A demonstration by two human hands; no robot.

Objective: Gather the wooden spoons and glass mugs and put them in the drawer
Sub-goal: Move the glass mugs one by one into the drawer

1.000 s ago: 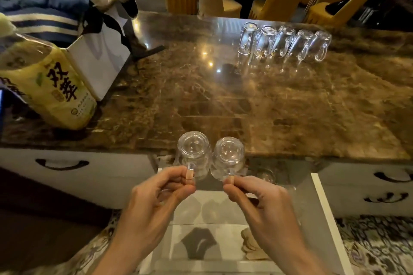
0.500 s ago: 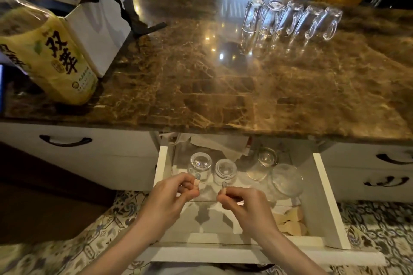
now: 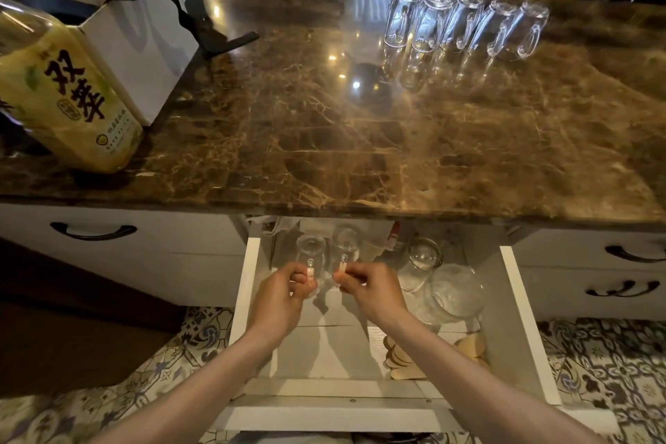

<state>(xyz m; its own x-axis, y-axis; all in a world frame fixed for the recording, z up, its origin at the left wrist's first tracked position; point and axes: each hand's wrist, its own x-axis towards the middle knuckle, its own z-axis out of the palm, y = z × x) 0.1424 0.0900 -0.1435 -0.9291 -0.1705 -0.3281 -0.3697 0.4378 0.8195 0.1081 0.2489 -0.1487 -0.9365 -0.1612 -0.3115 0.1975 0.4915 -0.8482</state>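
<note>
Pinches a glass mug by its handle in the left hand and a second mug the same way in the right hand, fingers curled tight, inside the open white drawer at lower centre. Holds both side by side, long axes near upright, handles pointing toward the bottom of the frame. Shares the drawer with piled wooden spoons at its lower right, direction hard to tell, and other glassware. Leaves a row of mugs, five, bases up, at upper right on the marble counter.
</note>
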